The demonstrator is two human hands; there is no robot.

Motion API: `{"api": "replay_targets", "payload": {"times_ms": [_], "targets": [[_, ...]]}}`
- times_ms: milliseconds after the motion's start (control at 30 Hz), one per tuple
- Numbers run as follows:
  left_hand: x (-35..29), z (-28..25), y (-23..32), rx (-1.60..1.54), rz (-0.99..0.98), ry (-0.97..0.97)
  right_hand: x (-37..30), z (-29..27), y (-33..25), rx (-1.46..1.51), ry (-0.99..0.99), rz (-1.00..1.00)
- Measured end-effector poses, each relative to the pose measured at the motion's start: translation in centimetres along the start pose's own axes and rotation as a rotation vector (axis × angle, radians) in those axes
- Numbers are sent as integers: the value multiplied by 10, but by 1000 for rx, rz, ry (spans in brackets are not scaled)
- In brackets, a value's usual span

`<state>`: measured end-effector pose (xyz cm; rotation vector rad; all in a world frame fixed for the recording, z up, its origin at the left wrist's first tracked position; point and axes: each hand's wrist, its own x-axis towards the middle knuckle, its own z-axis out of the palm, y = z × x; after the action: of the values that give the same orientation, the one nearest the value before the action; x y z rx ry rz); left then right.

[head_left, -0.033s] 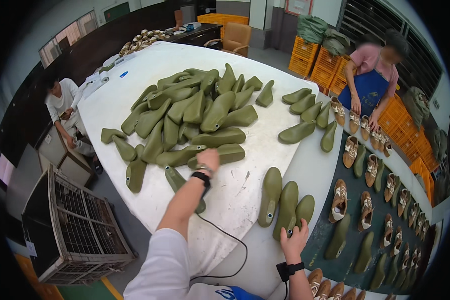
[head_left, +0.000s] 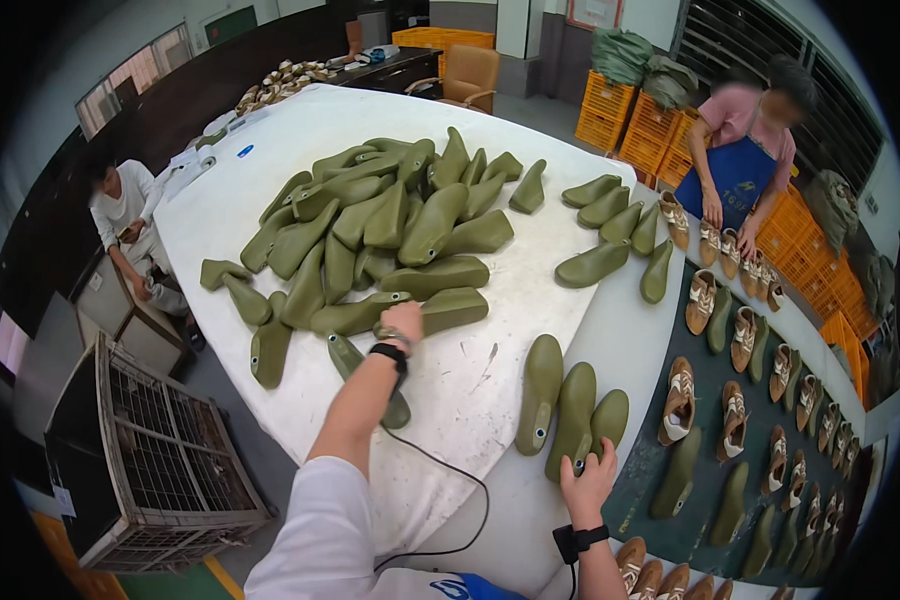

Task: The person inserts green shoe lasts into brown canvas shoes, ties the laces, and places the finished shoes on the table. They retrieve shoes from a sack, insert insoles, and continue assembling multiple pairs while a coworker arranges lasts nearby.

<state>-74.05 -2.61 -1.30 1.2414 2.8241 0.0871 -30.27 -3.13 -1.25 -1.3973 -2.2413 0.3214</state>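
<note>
My left hand [head_left: 402, 322] reaches over the near side of a heap of green shoe lasts [head_left: 370, 220]. It lies over the heel end of one long last [head_left: 452, 311]; its fingertips are hidden beneath the hand. Another last [head_left: 345, 352] lies under my left wrist, partly covered. At the table's near right, my right hand [head_left: 589, 482] has its fingers curled round the near end of a smaller last [head_left: 609, 418]. Beside that one lie two longer lasts [head_left: 541, 385] [head_left: 574, 415], toes pointing away from me.
Several lasts [head_left: 592, 263] lie apart at the far right of the white-covered table [head_left: 510, 300]. Rows of brown-and-white shoes [head_left: 678, 400] and lasts stand on a dark green surface. A co-worker [head_left: 740, 150] handles shoes there; another person [head_left: 125, 210] sits left, near a wire cage [head_left: 170, 450].
My left hand has shifted slightly left and toward me across the lasts, its forearm following. The lasts and my right hand stay in place.
</note>
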Motion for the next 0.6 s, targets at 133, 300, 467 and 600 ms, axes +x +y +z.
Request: {"api": "replay_targets", "payload": {"times_ms": [133,300,467,600], "targets": [[4,-3,-31,-215,105,-343,0,2,-1,-4,4,0],[-5,-8,37,-738,129,-476,3,2,-1,1,11,7],[56,-14,142,-1244,391,-135,4,2,-2,-7,-1,2],[98,-30,126,-558,302,89,4,2,-2,-6,4,0]]}}
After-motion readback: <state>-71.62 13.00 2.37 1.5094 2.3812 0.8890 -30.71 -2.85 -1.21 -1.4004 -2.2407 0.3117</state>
